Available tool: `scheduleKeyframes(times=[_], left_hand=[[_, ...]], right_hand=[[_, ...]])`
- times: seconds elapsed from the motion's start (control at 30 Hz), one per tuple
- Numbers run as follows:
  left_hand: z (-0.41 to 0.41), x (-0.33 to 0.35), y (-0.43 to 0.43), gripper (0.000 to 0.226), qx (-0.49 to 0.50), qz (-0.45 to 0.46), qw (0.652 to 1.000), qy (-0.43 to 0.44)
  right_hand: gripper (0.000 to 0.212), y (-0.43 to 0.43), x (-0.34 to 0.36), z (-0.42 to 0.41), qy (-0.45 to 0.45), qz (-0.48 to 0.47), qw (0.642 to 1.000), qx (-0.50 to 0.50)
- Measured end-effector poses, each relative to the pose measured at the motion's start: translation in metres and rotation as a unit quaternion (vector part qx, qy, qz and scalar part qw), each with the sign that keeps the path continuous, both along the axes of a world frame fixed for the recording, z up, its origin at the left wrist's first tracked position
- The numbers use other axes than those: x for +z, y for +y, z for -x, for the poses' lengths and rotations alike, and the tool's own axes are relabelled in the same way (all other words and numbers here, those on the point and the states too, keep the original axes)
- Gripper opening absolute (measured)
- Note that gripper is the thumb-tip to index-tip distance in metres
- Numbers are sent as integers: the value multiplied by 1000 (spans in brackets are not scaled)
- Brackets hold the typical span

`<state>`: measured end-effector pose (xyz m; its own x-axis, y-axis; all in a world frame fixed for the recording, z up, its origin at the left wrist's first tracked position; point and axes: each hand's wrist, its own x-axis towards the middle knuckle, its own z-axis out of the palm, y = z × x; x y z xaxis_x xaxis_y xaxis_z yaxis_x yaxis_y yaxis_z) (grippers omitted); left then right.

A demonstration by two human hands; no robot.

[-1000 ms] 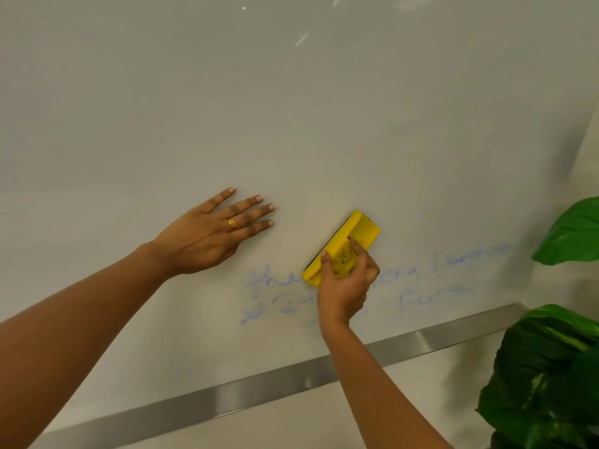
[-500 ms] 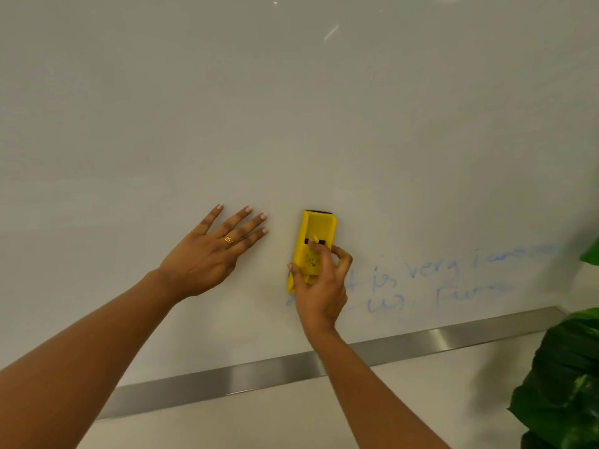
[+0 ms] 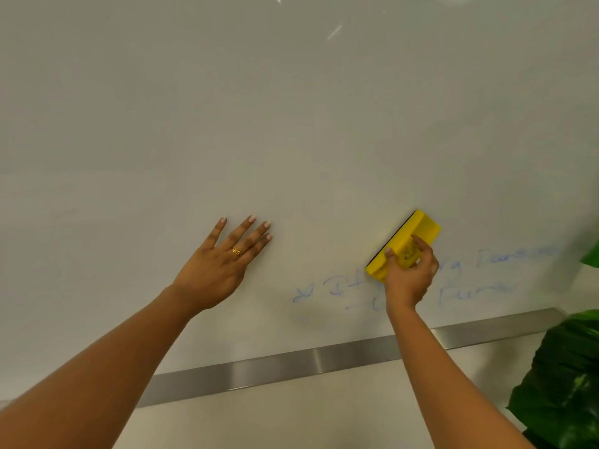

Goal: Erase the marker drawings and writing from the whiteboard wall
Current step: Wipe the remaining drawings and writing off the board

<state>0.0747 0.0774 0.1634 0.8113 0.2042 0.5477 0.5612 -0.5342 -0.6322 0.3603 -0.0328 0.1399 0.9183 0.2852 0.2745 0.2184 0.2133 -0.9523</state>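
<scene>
The whiteboard wall (image 3: pixel 291 108) fills the view. Faint blue marker writing (image 3: pixel 343 288) runs along its lower right, partly hidden behind my right hand. My right hand (image 3: pixel 409 277) grips a yellow eraser (image 3: pixel 405 243) with a dark pad, tilted up to the right and pressed on the board over the writing. My left hand (image 3: pixel 223 264), wearing a gold ring, lies flat on the board to the left of the writing, fingers spread and straight.
A brushed metal strip (image 3: pixel 291 367) runs along the board's lower edge. A large green leafy plant (image 3: pixel 564 377) stands at the lower right, close to my right forearm. Pale wall continues below the strip.
The eraser swept right from beside my left hand and tilted to the right. The upper line's words on the left are gone; "It" and a mark beside it remain. My left hand stays flat.
</scene>
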Motion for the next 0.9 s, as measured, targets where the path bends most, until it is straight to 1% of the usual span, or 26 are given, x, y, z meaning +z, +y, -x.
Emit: scheduleKeyframes(times=[0.13, 0.2, 0.37, 0.53, 0.63, 0.73, 0.83, 0.9], left_hand=[[-3, -9, -2, 64, 4, 5, 1000, -24], [-8, -20, -6, 67, 12, 18, 998, -52], [-15, -43, -10, 71, 23, 43, 994, -97], [-20, -59, -15, 64, 32, 70, 988, -132], [-25, -71, -20, 64, 32, 92, 983, -158], [-27, -79, -22, 65, 34, 99, 980, -171], [-28, -82, -22, 69, 43, 98, 979, -173], [-28, -84, -22, 72, 50, 97, 979, -170]], right_hand=[[51, 7, -4, 32, -44, 4, 999, 6], [56, 14, -10, 61, -99, 16, 995, 23], [71, 22, -32, 128, -231, 39, 970, 65], [79, 24, -54, 152, -294, 79, 946, 109], [75, 24, -67, 155, -318, 93, 935, 126], [72, 22, -75, 145, -361, 114, 918, 117], [59, 19, -77, 127, -398, 145, 901, 92], [54, 17, -77, 113, -399, 154, 901, 74]])
